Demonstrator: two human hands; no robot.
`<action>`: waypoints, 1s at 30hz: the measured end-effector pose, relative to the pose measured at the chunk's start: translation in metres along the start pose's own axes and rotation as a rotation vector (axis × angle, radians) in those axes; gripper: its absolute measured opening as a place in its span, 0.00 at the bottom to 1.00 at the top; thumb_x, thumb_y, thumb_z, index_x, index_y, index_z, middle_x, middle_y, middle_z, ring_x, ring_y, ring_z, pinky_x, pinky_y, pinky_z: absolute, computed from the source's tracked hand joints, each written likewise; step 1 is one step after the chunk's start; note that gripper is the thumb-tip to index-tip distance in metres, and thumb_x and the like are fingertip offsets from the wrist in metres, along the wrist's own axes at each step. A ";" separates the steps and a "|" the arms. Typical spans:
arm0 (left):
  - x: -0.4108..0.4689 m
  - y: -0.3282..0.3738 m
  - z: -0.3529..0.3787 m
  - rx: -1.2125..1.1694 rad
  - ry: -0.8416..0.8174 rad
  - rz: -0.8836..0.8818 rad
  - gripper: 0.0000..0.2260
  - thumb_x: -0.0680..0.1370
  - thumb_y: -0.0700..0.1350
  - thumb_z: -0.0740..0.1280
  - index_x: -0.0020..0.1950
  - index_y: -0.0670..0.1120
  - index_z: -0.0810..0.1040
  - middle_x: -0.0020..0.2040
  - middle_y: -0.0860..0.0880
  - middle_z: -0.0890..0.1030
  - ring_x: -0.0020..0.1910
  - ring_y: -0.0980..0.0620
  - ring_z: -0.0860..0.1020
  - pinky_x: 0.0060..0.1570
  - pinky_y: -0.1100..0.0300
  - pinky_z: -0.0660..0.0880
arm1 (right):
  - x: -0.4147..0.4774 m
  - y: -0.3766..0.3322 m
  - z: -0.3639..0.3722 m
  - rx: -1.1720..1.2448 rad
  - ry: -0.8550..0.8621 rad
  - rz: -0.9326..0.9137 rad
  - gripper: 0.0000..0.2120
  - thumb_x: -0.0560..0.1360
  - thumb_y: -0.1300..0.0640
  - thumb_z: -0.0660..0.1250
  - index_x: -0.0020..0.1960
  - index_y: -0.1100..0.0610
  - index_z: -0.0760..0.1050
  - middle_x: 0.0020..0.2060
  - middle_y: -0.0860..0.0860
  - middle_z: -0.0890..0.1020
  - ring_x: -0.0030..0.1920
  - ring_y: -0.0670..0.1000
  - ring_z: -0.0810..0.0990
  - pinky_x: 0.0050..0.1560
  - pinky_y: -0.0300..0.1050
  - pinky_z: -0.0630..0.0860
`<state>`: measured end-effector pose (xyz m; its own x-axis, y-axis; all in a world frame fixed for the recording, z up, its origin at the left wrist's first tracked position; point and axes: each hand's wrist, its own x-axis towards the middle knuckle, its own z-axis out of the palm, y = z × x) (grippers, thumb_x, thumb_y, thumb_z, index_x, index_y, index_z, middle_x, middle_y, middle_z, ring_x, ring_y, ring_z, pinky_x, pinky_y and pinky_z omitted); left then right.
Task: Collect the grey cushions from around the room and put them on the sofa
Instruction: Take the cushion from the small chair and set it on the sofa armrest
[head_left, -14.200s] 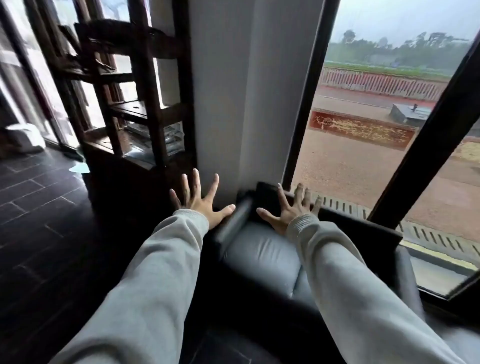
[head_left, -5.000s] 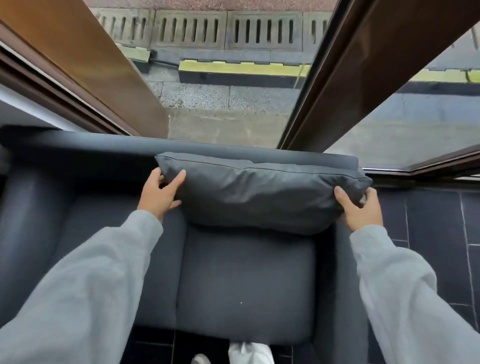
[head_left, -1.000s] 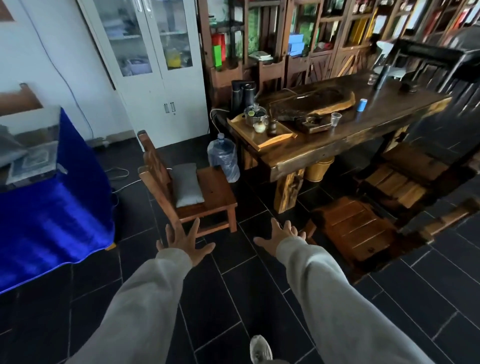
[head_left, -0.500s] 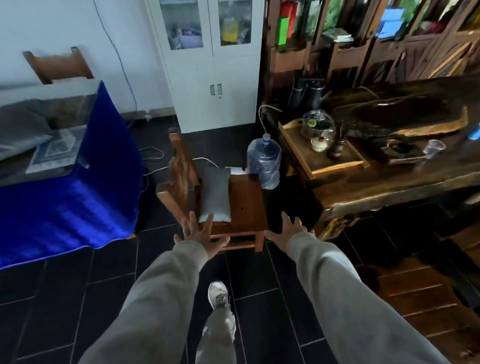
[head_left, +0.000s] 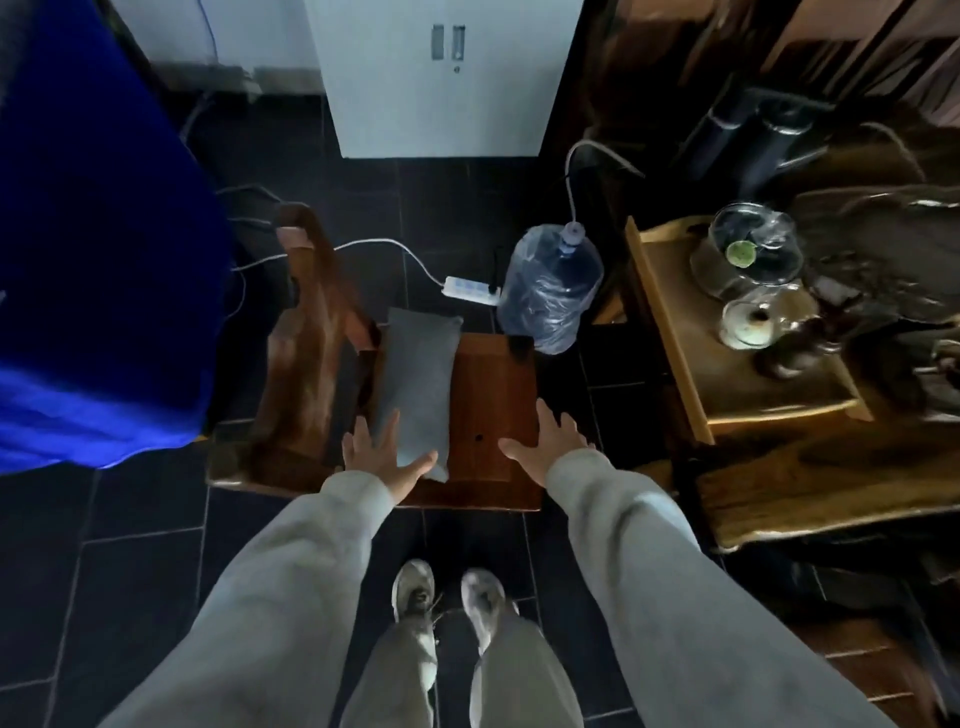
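A grey cushion (head_left: 418, 382) lies lengthwise on the seat of a low wooden chair (head_left: 493, 395) right in front of me. My left hand (head_left: 382, 460) is spread open over the cushion's near end, fingers straight. My right hand (head_left: 545, 447) hovers open above the bare right side of the seat, holding nothing. The sofa is out of view.
A blue-draped table (head_left: 98, 270) stands to the left. A water bottle (head_left: 550, 288) and a power strip (head_left: 470, 288) with cables sit on the dark tiled floor behind the chair. A white cabinet (head_left: 441, 78) is beyond. A wooden tea table (head_left: 779, 415) with a tray is on the right.
I have walked up to the chair and stand at its front edge. Both open hands have come down over the seat, the left one reaching the cushion's near end.
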<state>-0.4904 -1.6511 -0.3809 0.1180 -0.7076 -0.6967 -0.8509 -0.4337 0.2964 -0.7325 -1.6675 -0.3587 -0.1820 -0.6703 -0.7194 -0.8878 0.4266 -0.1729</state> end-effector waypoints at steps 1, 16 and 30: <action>0.017 -0.003 0.007 -0.066 -0.007 -0.041 0.42 0.76 0.70 0.63 0.82 0.63 0.41 0.84 0.45 0.41 0.82 0.41 0.43 0.77 0.40 0.53 | 0.025 -0.003 -0.001 -0.027 -0.016 -0.003 0.47 0.75 0.27 0.60 0.83 0.42 0.39 0.84 0.57 0.47 0.81 0.63 0.56 0.79 0.64 0.55; 0.196 -0.024 0.128 -0.723 0.052 -0.511 0.36 0.80 0.61 0.64 0.83 0.59 0.50 0.84 0.46 0.41 0.82 0.44 0.46 0.77 0.53 0.48 | 0.324 -0.153 0.035 -0.357 -0.013 -0.492 0.46 0.78 0.30 0.60 0.85 0.49 0.43 0.83 0.59 0.43 0.83 0.62 0.47 0.80 0.60 0.55; 0.228 -0.051 0.129 -1.147 0.238 -0.764 0.42 0.61 0.68 0.75 0.72 0.57 0.68 0.73 0.45 0.60 0.72 0.38 0.65 0.64 0.41 0.76 | 0.393 -0.185 0.026 -0.178 -0.047 -0.408 0.55 0.68 0.22 0.64 0.82 0.55 0.58 0.75 0.58 0.71 0.73 0.61 0.71 0.73 0.61 0.69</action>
<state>-0.4863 -1.7183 -0.6396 0.5382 -0.1183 -0.8344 0.3370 -0.8773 0.3418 -0.6284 -1.9941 -0.6271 0.2141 -0.7316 -0.6473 -0.9427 0.0189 -0.3331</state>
